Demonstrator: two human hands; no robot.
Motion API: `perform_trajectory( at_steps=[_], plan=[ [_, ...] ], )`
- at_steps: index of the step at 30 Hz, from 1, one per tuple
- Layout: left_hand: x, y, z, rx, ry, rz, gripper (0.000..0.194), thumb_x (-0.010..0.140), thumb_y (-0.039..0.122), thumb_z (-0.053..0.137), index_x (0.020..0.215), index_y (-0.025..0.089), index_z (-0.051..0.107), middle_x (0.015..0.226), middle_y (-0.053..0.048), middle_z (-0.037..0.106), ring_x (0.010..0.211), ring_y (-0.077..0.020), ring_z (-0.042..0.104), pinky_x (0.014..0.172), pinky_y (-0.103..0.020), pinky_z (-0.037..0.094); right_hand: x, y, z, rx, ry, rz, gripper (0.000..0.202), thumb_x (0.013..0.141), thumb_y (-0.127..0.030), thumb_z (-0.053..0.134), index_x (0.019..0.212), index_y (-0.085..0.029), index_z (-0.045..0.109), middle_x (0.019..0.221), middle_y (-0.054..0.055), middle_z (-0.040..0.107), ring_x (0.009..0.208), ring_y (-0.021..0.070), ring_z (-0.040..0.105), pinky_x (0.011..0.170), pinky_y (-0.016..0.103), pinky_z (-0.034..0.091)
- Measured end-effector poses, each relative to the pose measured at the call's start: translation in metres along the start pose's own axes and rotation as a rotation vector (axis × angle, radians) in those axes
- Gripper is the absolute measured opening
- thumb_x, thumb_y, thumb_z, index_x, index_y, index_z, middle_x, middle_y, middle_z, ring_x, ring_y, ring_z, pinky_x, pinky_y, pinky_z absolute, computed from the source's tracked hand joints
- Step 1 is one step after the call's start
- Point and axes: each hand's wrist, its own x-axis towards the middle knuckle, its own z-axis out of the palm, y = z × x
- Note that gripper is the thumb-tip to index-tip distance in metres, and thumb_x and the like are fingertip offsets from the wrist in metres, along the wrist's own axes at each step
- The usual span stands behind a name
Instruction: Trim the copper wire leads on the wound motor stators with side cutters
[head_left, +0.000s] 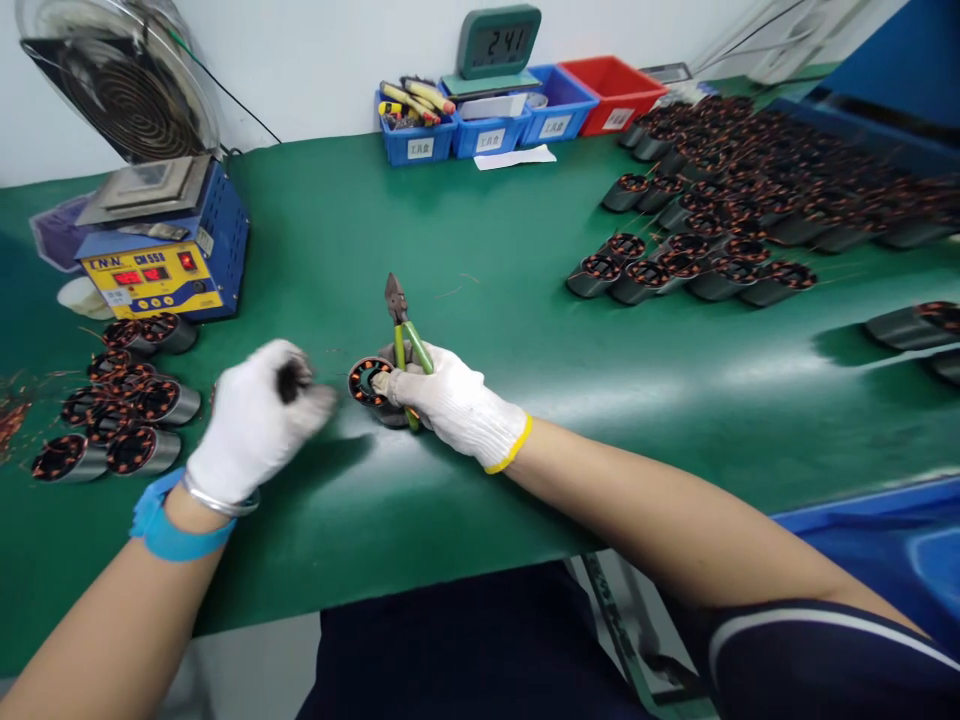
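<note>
At the near side of a green-topped workbench (480, 530), a person in white knit gloves is handling a grey metal cylinder with a black, copper-wound inside (360, 390). The right hand (442, 395) is clamping it, thumb tip entering the bore, while green-handled wire cutters (399, 312) are slanting through the same grip, tips pointing far. The step in hand appears to be the handling of this single piece; the next move seems to be calling for a steady hold, with the cutter tips staying clear of the copper. The gripping fingers are largely hiding behind cylinder and handles. The left hand (259, 420) is hovering to the left, apart from the cylinder, fingers curling; blur is masking whether it is holding anything, and a dark patch near the fingertips is defying reading.

Farther left, similar copper-wound cylinders (161, 452) are crowding before a blue-and-yellow box with red readouts (169, 270). Farther right, more rows of cylinders (720, 275) are dissolving into blur, the outermost running out of frame. Blue plastic bins (420, 148) are lining the far wall.
</note>
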Motion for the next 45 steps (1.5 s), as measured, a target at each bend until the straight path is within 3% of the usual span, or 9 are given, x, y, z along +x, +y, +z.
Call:
perform_trajectory(
  at_steps=[4, 11, 15, 18, 25, 29, 36, 40, 45],
  plan=[
    [-0.004, 0.003, 0.019, -0.178, -0.244, -0.041, 0.033, 0.08, 0.043, 0.057, 0.056, 0.021, 0.048, 0.051, 0.004, 0.045, 0.05, -0.0112, 0.04, 0.049, -0.028, 0.034, -0.001, 0.005, 0.0, -0.028, 0.002, 0.001, 0.037, 0.058, -0.027, 0.079, 0.085, -0.022, 0.054, 0.065, -0.004, 0.057, 0.055, 0.0126, 0.056, 0.055, 0.029, 0.052],
    [0.008, -0.007, -0.008, -0.531, 0.37, -0.088, 0.037, 0.088, 0.051, 0.051, 0.064, 0.023, 0.042, 0.053, 0.006, 0.039, 0.045, -0.009, 0.04, 0.047, -0.027, 0.036, -0.006, 0.005, 0.003, -0.028, -0.03, 0.075, 0.037, 0.059, -0.025, 0.08, 0.083, -0.022, 0.053, 0.062, -0.004, 0.056, 0.053, 0.0137, 0.056, 0.05, 0.028, 0.05],
    [0.006, -0.005, 0.008, -0.214, 0.009, -0.011, 0.027, 0.077, 0.044, 0.063, 0.066, 0.021, 0.054, 0.058, 0.003, 0.05, 0.054, -0.0114, 0.045, 0.052, -0.029, 0.034, -0.006, 0.003, 0.007, -0.058, 0.031, 0.068, 0.034, 0.061, -0.026, 0.078, 0.083, -0.022, 0.053, 0.062, -0.004, 0.056, 0.053, 0.013, 0.056, 0.051, 0.028, 0.05],
    [-0.001, 0.007, 0.019, -0.093, -0.068, 0.002, 0.036, 0.081, 0.04, 0.058, 0.055, 0.02, 0.045, 0.052, 0.004, 0.039, 0.052, -0.0101, 0.036, 0.051, -0.028, 0.028, -0.007, 0.004, 0.006, -0.156, 0.012, 0.011, 0.033, 0.061, -0.027, 0.078, 0.083, -0.022, 0.055, 0.064, -0.004, 0.057, 0.053, 0.0119, 0.055, 0.049, 0.026, 0.048],
    [0.0, -0.001, -0.018, -0.24, 0.434, -0.111, 0.035, 0.09, 0.041, 0.052, 0.061, 0.021, 0.049, 0.055, 0.005, 0.045, 0.051, -0.0103, 0.042, 0.051, -0.027, 0.034, -0.001, 0.006, 0.004, 0.097, 0.042, 0.07, 0.038, 0.059, -0.024, 0.079, 0.085, -0.021, 0.051, 0.067, -0.004, 0.056, 0.057, 0.0135, 0.058, 0.054, 0.03, 0.054],
    [-0.002, 0.002, 0.011, -0.3, -0.044, -0.228, 0.032, 0.075, 0.048, 0.068, 0.086, 0.019, 0.065, 0.067, 0.001, 0.064, 0.055, -0.0133, 0.053, 0.05, -0.027, 0.041, 0.0, 0.009, 0.007, 0.138, 0.044, 0.05, 0.042, 0.06, -0.029, 0.081, 0.089, -0.021, 0.052, 0.077, -0.001, 0.06, 0.065, 0.0147, 0.062, 0.06, 0.031, 0.057],
    [0.002, 0.003, 0.028, -0.546, -0.311, -0.375, 0.037, 0.071, 0.044, 0.069, 0.092, 0.014, 0.072, 0.08, -0.007, 0.075, 0.063, -0.0202, 0.066, 0.054, -0.03, 0.052, -0.011, 0.008, -0.003, -0.167, 0.004, -0.04, 0.041, 0.069, -0.044, 0.074, 0.095, -0.023, 0.05, 0.069, -0.005, 0.054, 0.058, 0.0137, 0.057, 0.06, 0.035, 0.056],
    [0.01, -0.011, 0.008, -0.288, -0.462, -0.233, 0.033, 0.072, 0.041, 0.066, 0.091, 0.015, 0.074, 0.092, -0.008, 0.076, 0.085, -0.0252, 0.07, 0.074, -0.033, 0.055, -0.021, 0.004, -0.02, -0.769, 0.008, -0.59, 0.04, 0.077, -0.032, 0.067, 0.113, -0.021, 0.052, 0.095, 0.005, 0.064, 0.082, 0.0197, 0.066, 0.076, 0.039, 0.057],
    [0.018, -0.019, -0.001, -0.307, -0.522, -0.173, 0.044, 0.072, 0.044, 0.063, 0.105, 0.017, 0.074, 0.108, -0.007, 0.075, 0.105, -0.028, 0.066, 0.092, -0.035, 0.053, -0.014, 0.016, -0.018, -1.181, -0.44, -1.133, 0.031, 0.084, -0.023, 0.054, 0.114, -0.016, 0.054, 0.126, 0.016, 0.06, 0.113, 0.025, 0.061, 0.088, 0.037, 0.054]
  ],
)
